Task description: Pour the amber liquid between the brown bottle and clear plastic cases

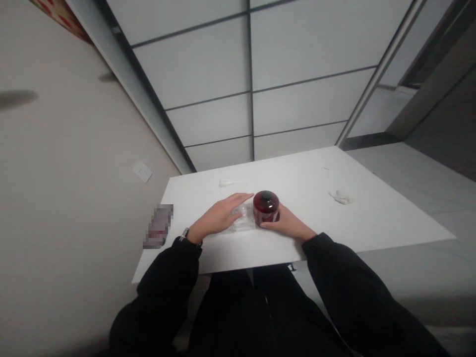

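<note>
A dark red round jar (266, 208) with a black lid stands on the white table (297, 173), a little right of centre. My right hand (284, 223) wraps its near side, fingers curled against the jar, so it is shut on it. My left hand (222, 216) lies flat with its fingers extended, the fingertips close to the jar's lid. Below those fingers sits a clear plastic packet (243, 222), touched by the hand. Its contents cannot be made out.
A pixelated dark object (158, 226) lies at the table's left edge. White crumpled scraps (341, 197) lie at the right, and a thin white wisp (228, 182) at the back. A wall socket (142, 171) is on the wall left of the table.
</note>
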Demonstrator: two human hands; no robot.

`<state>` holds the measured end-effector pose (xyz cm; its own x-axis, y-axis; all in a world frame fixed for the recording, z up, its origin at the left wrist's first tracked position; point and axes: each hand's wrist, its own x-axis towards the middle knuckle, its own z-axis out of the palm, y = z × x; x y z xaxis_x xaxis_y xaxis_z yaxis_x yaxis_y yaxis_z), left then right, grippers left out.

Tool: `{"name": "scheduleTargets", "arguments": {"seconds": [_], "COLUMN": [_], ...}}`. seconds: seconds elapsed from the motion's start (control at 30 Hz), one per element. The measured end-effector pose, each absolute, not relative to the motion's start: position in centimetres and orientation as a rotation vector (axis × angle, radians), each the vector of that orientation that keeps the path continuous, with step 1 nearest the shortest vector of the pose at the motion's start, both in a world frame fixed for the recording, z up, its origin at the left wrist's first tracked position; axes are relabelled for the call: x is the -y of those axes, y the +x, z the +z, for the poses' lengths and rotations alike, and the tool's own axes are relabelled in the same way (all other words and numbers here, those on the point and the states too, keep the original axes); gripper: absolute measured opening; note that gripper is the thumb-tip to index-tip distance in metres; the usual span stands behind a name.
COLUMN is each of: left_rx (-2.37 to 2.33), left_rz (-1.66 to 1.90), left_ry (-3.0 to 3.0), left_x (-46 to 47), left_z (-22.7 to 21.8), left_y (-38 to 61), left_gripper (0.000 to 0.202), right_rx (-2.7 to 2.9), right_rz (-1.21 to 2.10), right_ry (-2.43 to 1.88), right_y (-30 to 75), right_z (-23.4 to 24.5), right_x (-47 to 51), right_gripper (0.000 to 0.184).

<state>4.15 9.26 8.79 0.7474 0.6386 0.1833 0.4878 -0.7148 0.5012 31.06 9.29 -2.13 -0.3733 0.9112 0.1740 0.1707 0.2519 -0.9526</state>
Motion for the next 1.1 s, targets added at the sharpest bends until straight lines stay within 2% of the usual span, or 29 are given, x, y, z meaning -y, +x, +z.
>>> {"name": "scheduleTargets", "arguments": {"seconds": [0.3, 0.57, 0.73, 0.9, 1.1], "left_rx": [-1.017, -1.096, -1.167, -1.281, -1.422], "left_rz": [0.885, 0.858, 0.943, 1.023, 1.039], "left_ry": [2.498, 2.535, 2.465, 2.213, 1.929], "left_x": [-8.5, -7.9, -8.2, -10.2, -15.3], "left_z": [11.6, 12.8, 13.0, 12.0, 8.2], "left_y": [4.5, 4.3, 3.6, 1.6, -0.1], "left_gripper": [0.047, 0.040, 0.042, 0.046, 0.048], "right_rx": [1.743, 1.723, 1.726, 1.724, 1.725], "right_rz": [1.170, 1.165, 1.156, 1.170, 1.204], "right_ry": [-1.001, -1.018, -1.016, -1.031, -0.995], "right_y": [31.0, 30.9, 31.0, 31.0, 31.0], "right_z": [-1.4, -1.0, -1.0, -1.0, -1.0], "right_x": [-9.1, -8.9, -8.9, -9.0, -9.0], "right_gripper": [0.095, 0.095, 0.094, 0.094, 0.092]}}
